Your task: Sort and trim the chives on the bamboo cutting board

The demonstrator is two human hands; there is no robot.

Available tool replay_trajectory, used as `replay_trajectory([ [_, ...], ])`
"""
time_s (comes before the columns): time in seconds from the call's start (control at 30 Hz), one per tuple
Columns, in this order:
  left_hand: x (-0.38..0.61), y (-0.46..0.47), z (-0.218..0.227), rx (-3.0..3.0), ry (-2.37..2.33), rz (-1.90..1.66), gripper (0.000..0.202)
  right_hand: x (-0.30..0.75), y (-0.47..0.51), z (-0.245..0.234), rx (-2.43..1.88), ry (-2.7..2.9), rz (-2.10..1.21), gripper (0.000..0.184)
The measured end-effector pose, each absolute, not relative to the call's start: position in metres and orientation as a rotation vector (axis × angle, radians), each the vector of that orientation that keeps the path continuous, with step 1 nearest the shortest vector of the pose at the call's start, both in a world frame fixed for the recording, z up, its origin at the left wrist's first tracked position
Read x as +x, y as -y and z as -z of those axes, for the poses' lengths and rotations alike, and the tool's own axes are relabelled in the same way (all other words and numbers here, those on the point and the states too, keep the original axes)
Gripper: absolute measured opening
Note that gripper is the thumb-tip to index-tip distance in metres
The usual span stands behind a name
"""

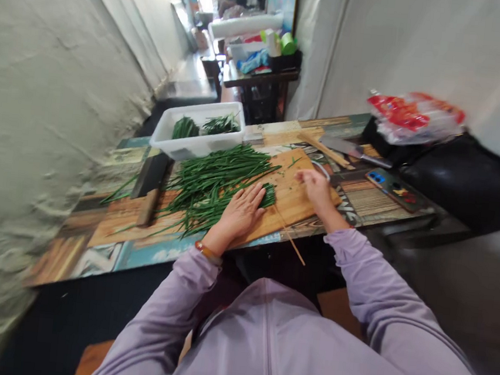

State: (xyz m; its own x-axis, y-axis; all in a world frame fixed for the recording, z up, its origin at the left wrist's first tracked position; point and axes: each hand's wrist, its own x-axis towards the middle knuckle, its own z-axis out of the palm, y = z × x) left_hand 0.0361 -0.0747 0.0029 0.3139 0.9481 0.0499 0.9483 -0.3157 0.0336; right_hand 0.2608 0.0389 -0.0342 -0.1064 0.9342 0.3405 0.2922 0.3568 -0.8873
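Under and left of the flat, lightly spread left hand, the green stems seem light, bendable, easily bruised, best gripped mid-bundle; whether the curled right hand pinches something, I cannot tell.

Long green-vegetable stalks lay across the left part of the chopping board and onto the worktop, with a cleaver to their left and a tub holding two bunches behind. A thin stick jutted past the worktop's front edge. Right of the board lay a phone, a knife behind it, and a plastic bag farther back.
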Motion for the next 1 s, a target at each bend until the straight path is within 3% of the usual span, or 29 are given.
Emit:
replay_trajectory([
  [0.13,0.030,0.069,0.006,-2.479,1.773,0.146,0.057,0.277,-0.032,0.023,-1.105,2.093,-0.615,0.024],
  [0.3,0.028,0.067,0.011,-2.462,1.708,0.216,0.055,0.324,-0.072,0.003,-1.561,2.163,-0.162,0.038],
  [0.5,0.028,0.071,0.011,-2.444,1.701,0.228,0.055,0.393,-0.137,-0.007,-1.965,2.035,-0.032,0.046],
  [0.7,0.033,0.079,0.009,-2.469,1.736,0.221,0.055,0.428,-0.170,-0.003,-2.225,2.141,-0.063,0.035],
  [1.0,0.037,0.081,0.007,-2.502,1.792,0.250,0.056,0.448,-0.188,0.000,-2.121,2.328,0.160,0.040],
])
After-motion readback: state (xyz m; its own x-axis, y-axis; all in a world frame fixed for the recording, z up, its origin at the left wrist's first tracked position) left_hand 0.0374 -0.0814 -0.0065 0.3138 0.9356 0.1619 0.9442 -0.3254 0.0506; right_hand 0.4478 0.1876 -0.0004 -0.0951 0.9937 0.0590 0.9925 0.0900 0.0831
